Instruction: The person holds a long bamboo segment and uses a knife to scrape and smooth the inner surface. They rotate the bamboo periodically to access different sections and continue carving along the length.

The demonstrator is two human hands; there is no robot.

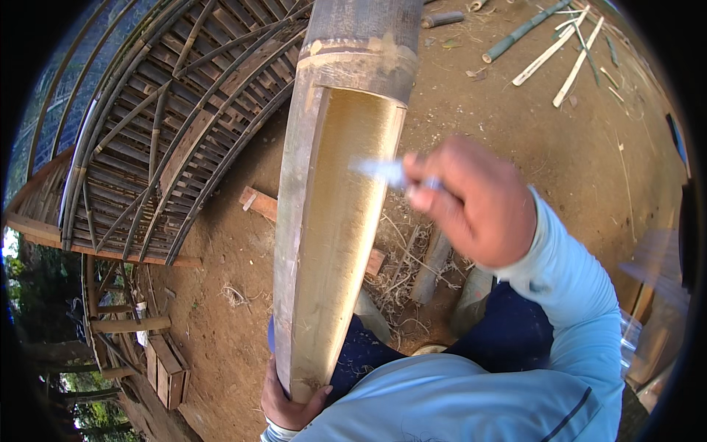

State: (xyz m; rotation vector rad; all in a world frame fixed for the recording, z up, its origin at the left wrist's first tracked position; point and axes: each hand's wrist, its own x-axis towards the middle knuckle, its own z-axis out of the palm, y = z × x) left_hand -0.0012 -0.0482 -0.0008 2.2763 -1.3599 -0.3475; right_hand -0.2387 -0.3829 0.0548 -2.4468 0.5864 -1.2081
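Observation:
A thick bamboo culm [335, 214] stands upright in front of me, its near side shaved to a pale yellow flat. My left hand [289, 404] grips its lower end. My right hand [475, 199] is raised just right of the shaved face, fingers closed on a small pale blade or scraper [383, 171], blurred by motion, whose tip lies over the bamboo's right edge.
A curved bamboo lattice frame [169, 125] fills the upper left. Cut bamboo poles and split strips [560, 44] lie on the dirt at the upper right. A wooden block [259, 203] and shavings [405, 265] lie on the ground. A wooden crate [168, 368] stands lower left.

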